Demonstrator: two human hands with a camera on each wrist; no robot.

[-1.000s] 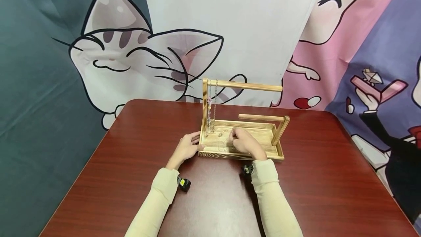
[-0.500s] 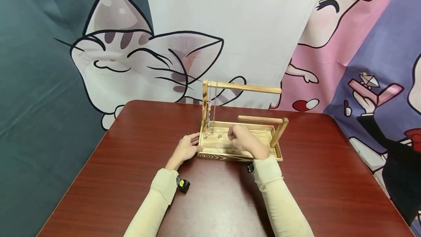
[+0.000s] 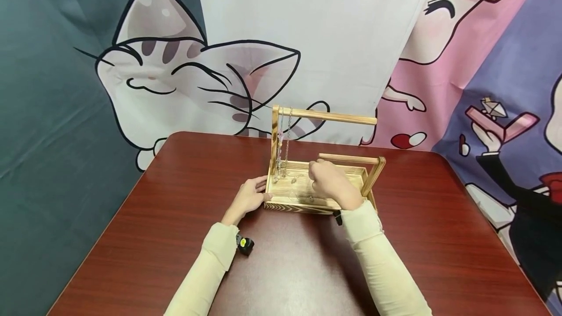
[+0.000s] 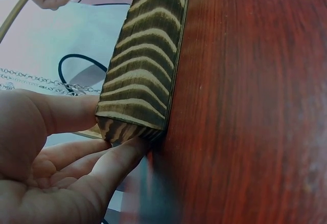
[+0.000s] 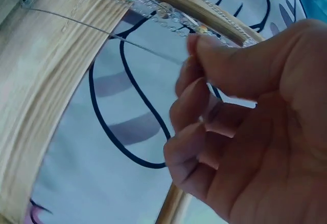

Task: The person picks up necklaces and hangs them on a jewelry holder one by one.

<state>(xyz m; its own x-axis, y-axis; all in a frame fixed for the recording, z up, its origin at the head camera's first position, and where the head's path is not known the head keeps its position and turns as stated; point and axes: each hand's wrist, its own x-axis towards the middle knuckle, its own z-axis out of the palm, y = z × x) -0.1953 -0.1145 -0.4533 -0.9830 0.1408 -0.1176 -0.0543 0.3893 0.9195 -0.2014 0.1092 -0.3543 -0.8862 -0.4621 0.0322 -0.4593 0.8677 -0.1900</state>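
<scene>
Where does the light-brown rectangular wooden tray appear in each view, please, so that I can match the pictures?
Head: the tray sits below centre, slightly right.
Left wrist: the tray's dark-striped wall runs from the top edge down to the left hand.
Right wrist: the tray slants down the left side.
Shared landmark: the person's bare right hand, top left in the left wrist view, right side in the right wrist view.

"How does the stand [image 3: 298, 207] sit?"
"Upright, pale striped wood, tall post [image 3: 274, 140] at nine o'clock, shorter post [image 3: 373, 176] at three."
"And the strand [image 5: 112, 34]?"
"Thin, grey, nearly straight, pinched by the right hand [image 3: 332, 184]."
</scene>
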